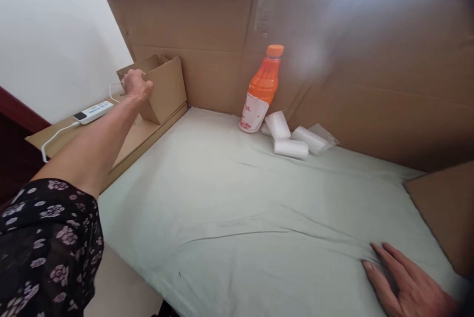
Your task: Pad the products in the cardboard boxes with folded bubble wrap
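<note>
At the far left, my left hand (138,84) is closed on the near top edge of an open-topped cardboard box (166,90). Some of its fingertips are hidden by the box wall. My right hand (407,282) rests at the lower right on the pale green cloth (237,198), its fingers spread and nothing in them. Toward the back stands an orange bottle (263,80) with an orange cap and a white label. Several white plastic rolls (291,148) lie beside its base.
A tall cardboard panel (192,25) runs along the back, and another cardboard piece (444,208) stands at the right edge. On the left, a white power strip (94,111) with a cable lies on a cardboard ledge (52,132) beside my left forearm.
</note>
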Available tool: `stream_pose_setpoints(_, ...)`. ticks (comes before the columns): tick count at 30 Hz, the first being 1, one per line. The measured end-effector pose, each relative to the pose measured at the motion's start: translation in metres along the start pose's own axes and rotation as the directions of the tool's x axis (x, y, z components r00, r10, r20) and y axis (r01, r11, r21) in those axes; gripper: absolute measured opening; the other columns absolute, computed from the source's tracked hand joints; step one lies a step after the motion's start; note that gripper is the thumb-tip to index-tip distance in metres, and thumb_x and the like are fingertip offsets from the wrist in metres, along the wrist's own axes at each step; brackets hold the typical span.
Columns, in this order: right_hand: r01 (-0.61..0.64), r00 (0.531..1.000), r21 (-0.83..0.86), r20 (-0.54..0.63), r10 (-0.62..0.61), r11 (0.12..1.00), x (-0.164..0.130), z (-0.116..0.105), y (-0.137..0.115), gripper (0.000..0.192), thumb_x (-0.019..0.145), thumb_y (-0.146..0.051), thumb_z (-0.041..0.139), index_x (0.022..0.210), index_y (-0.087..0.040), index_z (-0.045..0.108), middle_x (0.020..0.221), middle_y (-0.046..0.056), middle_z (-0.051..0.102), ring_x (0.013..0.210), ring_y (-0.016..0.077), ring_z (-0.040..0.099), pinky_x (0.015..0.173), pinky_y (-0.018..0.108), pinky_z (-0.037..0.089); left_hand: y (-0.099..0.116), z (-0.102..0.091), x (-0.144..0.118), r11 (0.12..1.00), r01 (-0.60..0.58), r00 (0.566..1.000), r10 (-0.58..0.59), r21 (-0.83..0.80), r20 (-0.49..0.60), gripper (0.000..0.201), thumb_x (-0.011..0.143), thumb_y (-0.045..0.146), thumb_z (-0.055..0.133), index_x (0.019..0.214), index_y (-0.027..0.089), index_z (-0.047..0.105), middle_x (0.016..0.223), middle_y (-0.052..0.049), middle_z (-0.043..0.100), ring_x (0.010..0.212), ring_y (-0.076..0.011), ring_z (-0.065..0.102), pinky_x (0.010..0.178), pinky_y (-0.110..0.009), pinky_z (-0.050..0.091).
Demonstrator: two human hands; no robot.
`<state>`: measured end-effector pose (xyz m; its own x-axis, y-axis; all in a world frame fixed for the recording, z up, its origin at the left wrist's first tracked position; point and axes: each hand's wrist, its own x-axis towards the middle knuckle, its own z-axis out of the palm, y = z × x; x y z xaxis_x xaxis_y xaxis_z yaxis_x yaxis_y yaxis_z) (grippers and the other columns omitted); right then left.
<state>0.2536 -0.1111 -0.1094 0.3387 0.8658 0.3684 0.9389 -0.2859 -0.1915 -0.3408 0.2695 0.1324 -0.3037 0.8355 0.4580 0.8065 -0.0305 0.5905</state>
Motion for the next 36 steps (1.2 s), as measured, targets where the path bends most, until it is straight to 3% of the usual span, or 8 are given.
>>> stream_pose_setpoints(5, 0.012, 0.997, -0.013, 0.078, -0.011, 1.0, -0.004, -0.02, -0.02, 0.048, 0.087, -0.064, 0.04, 0.115, -0.036, 0.066, 0.134, 0.014, 0.068, 0.124, 0.0417, 0.063, 0.095, 0.064, 0.052, -0.002, -0.004, -0.035, 0.994, -0.102, 0.994, 0.103, -0.041, 0.035, 0.023, 0.08, 0.023, 0.064, 0.093, 0.004, 0.066, 0.129, 0.001, 0.068, 0.135, -0.0282, 0.053, 0.121, -0.052, 0.034)
stream_pose_setpoints(8, 0.028, 0.997, -0.031, 0.068, -0.026, 0.999, -0.006, -0.022, -0.024, 0.051, 0.09, -0.063, 0.037, 0.116, -0.031, 0.067, 0.135, 0.014, 0.067, 0.124, 0.0408, 0.063, 0.097, 0.063, 0.052, -0.005, -0.021, -0.094, 0.965, -0.241, 0.966, 0.249, -0.103, 0.065, 0.013, 0.08, 0.027, 0.068, 0.081, 0.014, 0.065, 0.128, 0.004, 0.068, 0.128, -0.0213, 0.058, 0.12, -0.049, 0.038)
stream_pose_setpoints(14, 0.059, 0.997, -0.053, 0.057, -0.056, 0.997, -0.009, -0.019, -0.017, 0.062, 0.092, -0.064, 0.032, 0.118, -0.021, 0.068, 0.137, 0.015, 0.066, 0.125, 0.0381, 0.063, 0.095, 0.06, 0.053, -0.013, -0.067, -0.234, 0.866, -0.368, 0.903, 0.419, -0.34, 0.091, 0.007, 0.082, 0.032, 0.073, 0.088, 0.03, 0.071, 0.159, 0.013, 0.045, 0.14, -0.0286, 0.054, 0.122, -0.052, 0.037)
stream_pose_setpoints(17, 0.031, 0.999, -0.027, 0.037, -0.03, 0.999, -0.008, -0.018, -0.015, 0.066, 0.091, -0.067, 0.031, 0.119, -0.02, 0.068, 0.138, 0.016, 0.065, 0.123, 0.0406, 0.063, 0.092, 0.063, 0.053, -0.028, -0.072, -0.279, 0.818, -0.319, 0.933, 0.36, -0.48, -0.006, 0.064, 0.073, 0.029, 0.084, 0.127, 0.055, 0.061, 0.166, 0.019, 0.029, 0.149, -0.0312, 0.043, 0.124, -0.053, 0.037)
stream_pose_setpoints(21, 0.058, 0.998, 0.173, 0.026, -0.064, 0.983, -0.014, -0.026, -0.052, 0.057, 0.091, -0.065, 0.045, 0.123, -0.023, 0.067, 0.142, 0.016, 0.061, 0.121, 0.0387, 0.065, 0.093, 0.06, 0.056, -0.057, -0.05, -0.307, 0.815, -0.042, 0.972, 0.168, -0.577, 0.167, 0.101, 0.063, 0.041, 0.091, 0.149, 0.055, 0.038, 0.168, 0.006, 0.031, 0.152, -0.0351, 0.036, 0.122, -0.055, 0.038)
stream_pose_setpoints(25, 0.334, 0.902, 0.494, 0.079, -0.424, 0.803, -0.026, -0.036, -0.143, 0.061, 0.095, -0.047, 0.059, 0.151, -0.027, 0.046, 0.152, 0.013, 0.054, 0.136, 0.0316, 0.057, 0.107, 0.052, 0.053, -0.064, -0.011, -0.316, 0.818, 0.273, 0.865, 0.021, -0.506, 0.502, 0.09, 0.061, 0.057, 0.088, 0.136, 0.023, 0.051, 0.143, -0.017, 0.058, 0.141, -0.0404, 0.05, 0.116, -0.055, 0.044)
stream_pose_setpoints(29, 0.349, 0.841, 0.664, 0.088, -0.533, 0.661, -0.016, -0.036, -0.209, 0.084, 0.091, -0.045, 0.064, 0.162, -0.023, 0.026, 0.159, 0.017, 0.044, 0.144, 0.0353, 0.048, 0.112, 0.057, 0.047, -0.04, 0.025, -0.319, 0.827, 0.32, 0.831, -0.011, -0.462, 0.556, 0.077, 0.059, 0.061, 0.087, 0.115, 0.019, 0.055, 0.123, -0.017, 0.067, 0.123, -0.0387, 0.062, 0.103, -0.053, 0.054)
stream_pose_setpoints(36, 0.245, 0.887, 0.668, 0.138, -0.441, 0.702, 0.052, -0.041, -0.158, 0.045, 0.092, -0.028, 0.056, 0.136, -0.025, 0.063, 0.142, 0.011, 0.063, 0.128, 0.0323, 0.061, 0.105, 0.051, 0.053, -0.011, 0.063, -0.331, 0.884, 0.231, 0.872, -0.004, -0.406, 0.489, 0.071, 0.065, 0.062, 0.08, 0.116, 0.018, 0.058, 0.121, -0.015, 0.07, 0.117, -0.0357, 0.065, 0.097, -0.05, 0.055)
